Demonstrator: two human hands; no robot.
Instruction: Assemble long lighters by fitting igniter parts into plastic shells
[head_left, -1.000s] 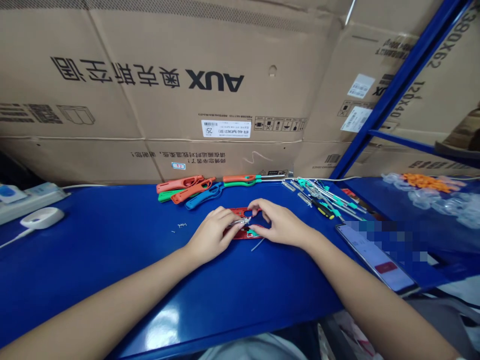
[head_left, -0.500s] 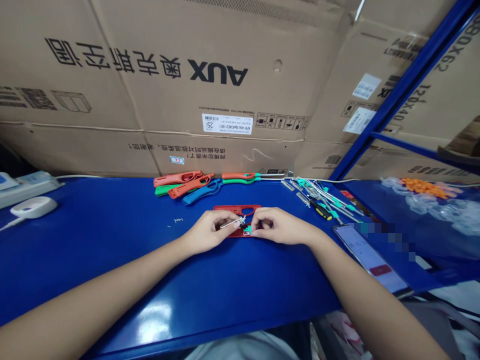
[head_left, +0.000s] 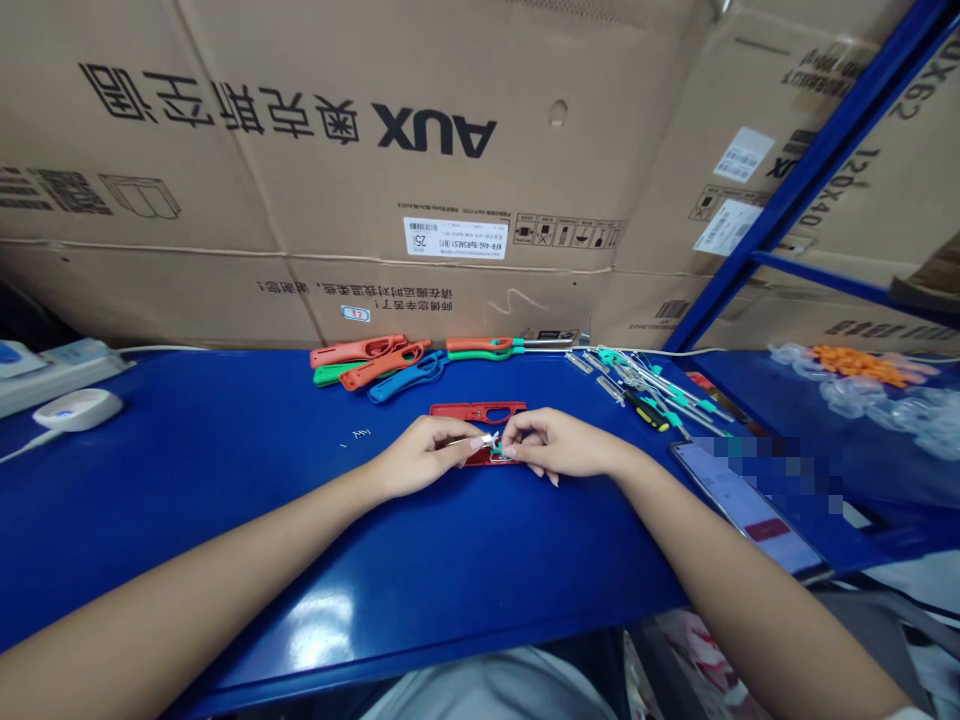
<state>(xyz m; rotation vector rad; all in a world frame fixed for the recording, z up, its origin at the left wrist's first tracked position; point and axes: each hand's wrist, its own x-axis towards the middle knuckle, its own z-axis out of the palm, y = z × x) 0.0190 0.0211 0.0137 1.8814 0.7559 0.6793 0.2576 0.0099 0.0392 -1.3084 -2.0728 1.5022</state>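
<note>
L hand [head_left: 424, 455] gripping small clear/metal part [head_left: 487, 441]; R hand [head_left: 559, 443] pinching green pc [head_left: 498, 451] over red shell [head_left: 480, 457].

Far side of table [head_left: 420, 570]: handle shells [head_left: 394, 370] in a group left of ctr, lighter [head_left: 480, 347] just right of them, then the rod pile [head_left: 656, 385] farther right, w/ screwdriver [head_left: 646, 410] at its near left side. Cardboard [head_left: 300, 200] stands behind all. Far shell half [head_left: 480, 412] lies mid-table; near half [head_left: 477, 458] just in front, partly under the hands. Screws [head_left: 360, 434] left of both. Power strip [head_left: 64, 372] at far left, puck [head_left: 79, 409] just near of it. Phone [head_left: 750, 510] right, nearer than the pile; loose plastic pcs [head_left: 862, 367] far right, past the shelf post [head_left: 795, 200].
</note>
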